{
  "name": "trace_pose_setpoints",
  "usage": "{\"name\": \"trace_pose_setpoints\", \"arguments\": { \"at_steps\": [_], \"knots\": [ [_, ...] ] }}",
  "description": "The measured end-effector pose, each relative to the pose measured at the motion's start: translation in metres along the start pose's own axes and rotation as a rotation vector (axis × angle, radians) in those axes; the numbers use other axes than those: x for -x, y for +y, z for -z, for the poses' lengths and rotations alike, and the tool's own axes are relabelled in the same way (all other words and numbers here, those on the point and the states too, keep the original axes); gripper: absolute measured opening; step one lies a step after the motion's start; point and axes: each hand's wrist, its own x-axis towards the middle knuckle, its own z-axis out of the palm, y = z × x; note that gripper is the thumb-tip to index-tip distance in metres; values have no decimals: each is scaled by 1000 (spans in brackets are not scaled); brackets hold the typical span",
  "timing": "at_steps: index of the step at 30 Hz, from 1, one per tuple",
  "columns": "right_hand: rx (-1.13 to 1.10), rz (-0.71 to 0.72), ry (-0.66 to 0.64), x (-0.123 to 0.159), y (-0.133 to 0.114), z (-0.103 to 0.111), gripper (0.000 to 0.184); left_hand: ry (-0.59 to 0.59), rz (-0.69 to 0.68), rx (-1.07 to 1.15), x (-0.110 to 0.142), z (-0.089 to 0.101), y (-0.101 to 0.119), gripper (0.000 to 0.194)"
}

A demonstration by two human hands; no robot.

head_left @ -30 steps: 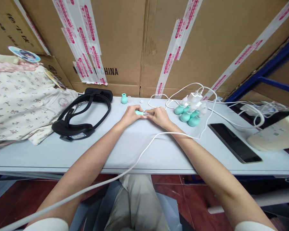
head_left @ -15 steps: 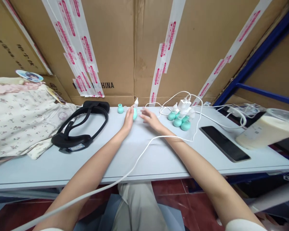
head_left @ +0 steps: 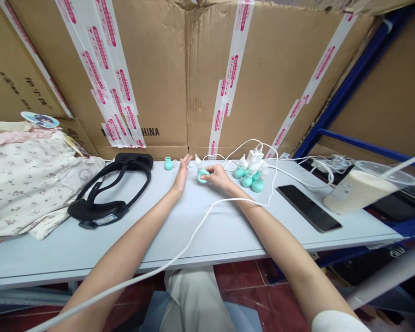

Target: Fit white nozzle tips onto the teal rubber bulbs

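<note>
In the head view, my right hand (head_left: 217, 176) pinches the teal bulb of a nasal aspirator (head_left: 202, 174), which stands upright with its white tip on top. The bulb looks squeezed in under my fingers. My left hand (head_left: 183, 172) rests on its edge just left of it, fingers stretched out and holding nothing. Beyond the left hand sits a teal bulb (head_left: 168, 163) without a tip. A small clear part (head_left: 175, 163) lies beside that bulb. To the right of my right hand, several tipped aspirators (head_left: 257, 185) stand in a cluster.
A white charger (head_left: 255, 157) with cables stands behind the cluster. One white cable (head_left: 193, 235) crosses over my right forearm. A phone (head_left: 309, 208) and a drink cup (head_left: 358, 189) are at right. A black headset (head_left: 103, 210) and floral cloth (head_left: 31, 175) lie left, before a cardboard wall (head_left: 159, 69).
My right hand has gone from open and apart to gripping the aspirator. The aspirator now stands away from my left hand, which has stayed open. The view has shifted slightly.
</note>
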Motion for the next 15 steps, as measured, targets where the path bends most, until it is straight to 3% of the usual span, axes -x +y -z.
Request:
{"name": "trace_pose_setpoints", "arguments": {
  "at_steps": [4,6,10,15],
  "knots": [
    [-82,-14,-375,16,-26,-2,44,14,-1,-3,-9,17,11,63],
    [-70,-22,-493,22,-38,-3,43,-28,-1,15,-7,19,18,67],
    [-20,-27,-579,23,-47,-2,39,-91,28,35,-2,17,30,68],
    [-56,-64,-573,22,-42,-2,40,-103,47,19,-2,20,32,64]
  ]
}}
